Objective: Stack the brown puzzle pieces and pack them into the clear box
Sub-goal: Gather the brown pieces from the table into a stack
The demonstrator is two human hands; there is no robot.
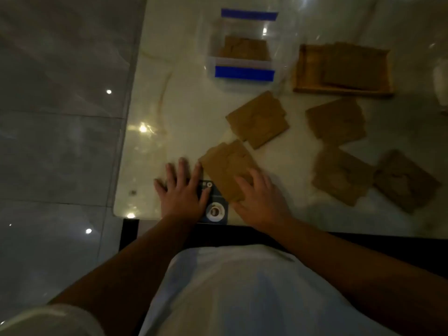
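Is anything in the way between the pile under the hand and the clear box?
Yes, partly. The right hand rests on the near pile of puzzle pieces. Another brown pile lies on the table between it and the clear box. Lifting the near pile over it should get past.

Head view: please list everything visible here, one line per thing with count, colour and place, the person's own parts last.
Clear box: one, transparent with blue bands, far centre of table; brown pieces already inside.
Wooden tray: one, light brown, right of the box, holding brown pieces.
Brown puzzle pieces: five loose piles on the table, centre to right; exact piece count unclear.
Blue device: one, dark blue with a white ring, near table edge between the hands.
Table: one, glossy white.
Floor: grey tiles, left.
Left hand: flat on the table, fingers spread.
Right hand: resting on the nearest pile.
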